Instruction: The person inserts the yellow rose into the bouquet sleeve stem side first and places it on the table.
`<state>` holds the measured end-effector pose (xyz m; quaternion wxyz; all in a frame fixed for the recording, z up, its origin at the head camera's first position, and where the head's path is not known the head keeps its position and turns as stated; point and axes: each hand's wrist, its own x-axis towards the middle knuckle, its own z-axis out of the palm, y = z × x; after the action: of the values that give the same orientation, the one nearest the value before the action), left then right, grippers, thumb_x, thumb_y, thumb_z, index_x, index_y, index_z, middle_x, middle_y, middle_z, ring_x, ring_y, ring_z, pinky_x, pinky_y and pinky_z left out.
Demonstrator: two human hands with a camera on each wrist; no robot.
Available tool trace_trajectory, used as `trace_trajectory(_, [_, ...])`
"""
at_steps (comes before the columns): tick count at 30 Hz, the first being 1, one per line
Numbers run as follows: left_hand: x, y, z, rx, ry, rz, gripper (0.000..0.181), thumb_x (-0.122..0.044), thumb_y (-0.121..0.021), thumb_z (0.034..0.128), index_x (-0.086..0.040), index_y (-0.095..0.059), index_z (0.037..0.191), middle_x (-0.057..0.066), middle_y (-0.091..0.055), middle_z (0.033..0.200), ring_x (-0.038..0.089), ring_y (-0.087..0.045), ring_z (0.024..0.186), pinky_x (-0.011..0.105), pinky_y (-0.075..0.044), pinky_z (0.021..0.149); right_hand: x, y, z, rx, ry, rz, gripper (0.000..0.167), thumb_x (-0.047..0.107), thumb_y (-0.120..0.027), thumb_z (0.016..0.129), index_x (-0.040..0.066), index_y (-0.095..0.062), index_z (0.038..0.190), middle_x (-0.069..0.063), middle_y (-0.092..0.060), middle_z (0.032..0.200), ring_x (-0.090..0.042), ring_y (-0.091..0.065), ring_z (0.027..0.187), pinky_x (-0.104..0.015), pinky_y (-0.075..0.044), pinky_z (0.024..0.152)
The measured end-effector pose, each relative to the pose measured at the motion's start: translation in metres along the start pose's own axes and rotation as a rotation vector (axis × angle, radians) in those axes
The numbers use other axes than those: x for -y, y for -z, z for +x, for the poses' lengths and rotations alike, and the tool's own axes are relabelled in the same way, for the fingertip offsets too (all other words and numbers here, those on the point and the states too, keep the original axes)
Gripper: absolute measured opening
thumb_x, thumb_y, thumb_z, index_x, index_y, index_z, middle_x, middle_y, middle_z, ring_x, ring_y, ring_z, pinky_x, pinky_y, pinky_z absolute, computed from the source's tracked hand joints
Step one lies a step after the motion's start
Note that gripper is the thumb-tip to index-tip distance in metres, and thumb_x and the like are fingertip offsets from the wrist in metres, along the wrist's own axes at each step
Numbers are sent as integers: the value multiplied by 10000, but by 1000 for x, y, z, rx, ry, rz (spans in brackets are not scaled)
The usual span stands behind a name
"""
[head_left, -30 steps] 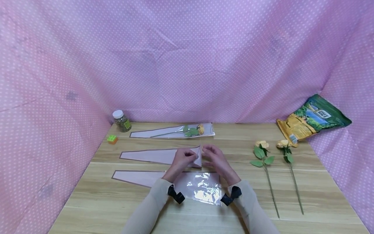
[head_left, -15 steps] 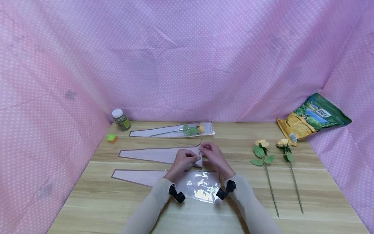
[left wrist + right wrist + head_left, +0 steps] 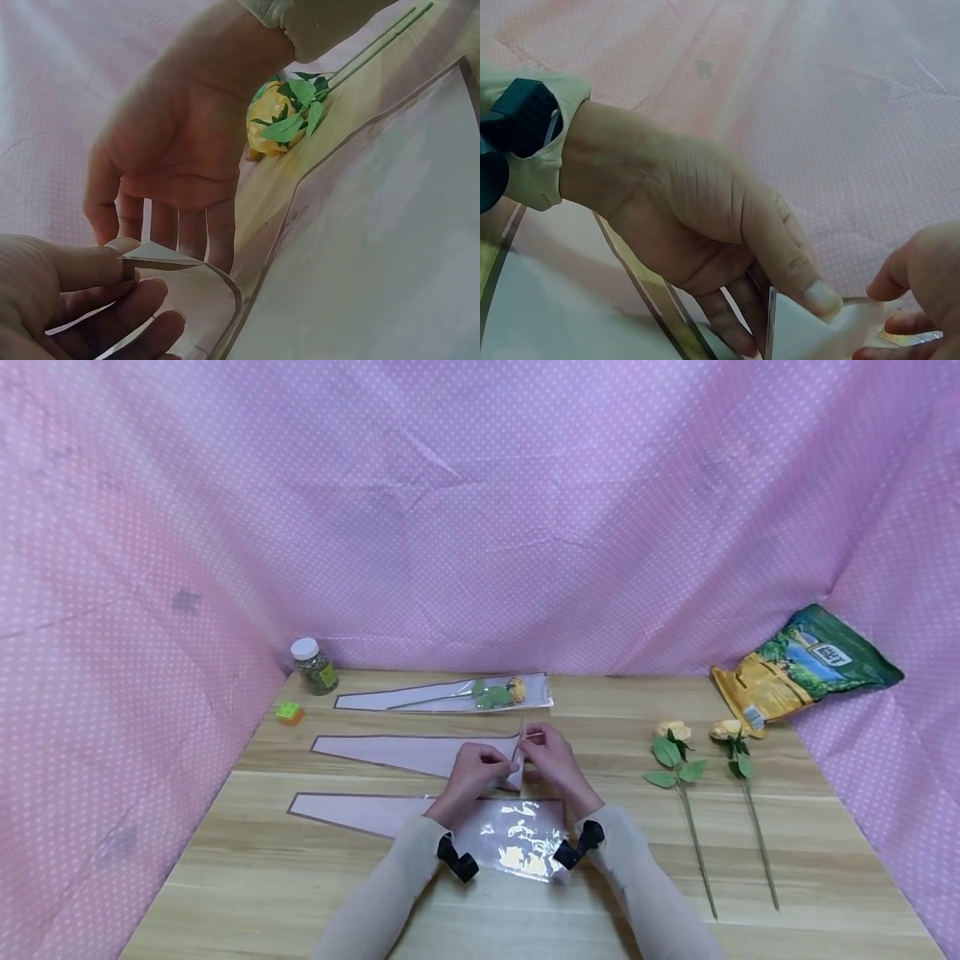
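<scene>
Middle sleeve [image 3: 397, 752], whitish with a brown border, lies on the table with its narrow body stretching to 9 o'clock from the hands. Its wide, folded-up mouth sits between them: the left hand [image 3: 474, 770] pinches the rim's near part with curled fingers, while the right hand [image 3: 557, 762] pinches the rim at about 1 o'clock from the left one. Those fingers hide part of the mouth.

Around them, with 12 o'clock pointing away from the person, a pink dotted curtain [image 3: 480, 568] hangs behind the table [image 3: 210, 868]. A near sleeve [image 3: 352, 810], shiny at its wide end, lies chiefly from 6 to 8 o'clock; the forearms cross above it and cover part of it. A far sleeve [image 3: 420, 700] runs from 10 to 12 o'clock, containing a yellow rose [image 3: 517, 690]. A green-and-yellow packet [image 3: 810, 668] leans between 2 and 3 o'clock. Two loose pale-yellow roses [image 3: 673, 731] lie well apart from the hands at 3 o'clock, stems trailing towards 4. Near 10 stands a white-lidded jar [image 3: 315, 670]; just past 9, a small green-and-orange block [image 3: 289, 713].
</scene>
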<state>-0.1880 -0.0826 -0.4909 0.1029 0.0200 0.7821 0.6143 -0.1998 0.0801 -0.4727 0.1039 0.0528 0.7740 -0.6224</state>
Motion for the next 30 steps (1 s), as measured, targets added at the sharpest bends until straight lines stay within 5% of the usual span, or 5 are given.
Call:
trace_trajectory(11, [1,-2,1,-29,17,-8,177,-159,-803,809,10,-756,829,8,-713,725,105,-615,702,247,-478,692,5,5,-4,68,-30,49,424,116,-586,948,-25,-491,1336,-266,-578,1279,-294,-668,1019,-482,-602,809])
trace_trajectory(24, [0,-6,-1,-47,-5,23,154,-142,-798,811,6,-756,805,42,-723,722,91,-641,667,239,-489,665,-2,2,4,-6,-19,-1,455,47,-572,834,16,-526,1287,-231,-625,1189,-228,-638,948,-395,-612,670])
trace_trajectory(30, [0,-7,-2,-59,-18,50,161,-153,-800,808,1,-754,800,60,-724,732,98,-612,664,250,-481,658,-1,1,6,-16,-36,-11,454,92,-598,865,36,-514,1307,-227,-620,1196,-249,-645,953,-383,-611,669])
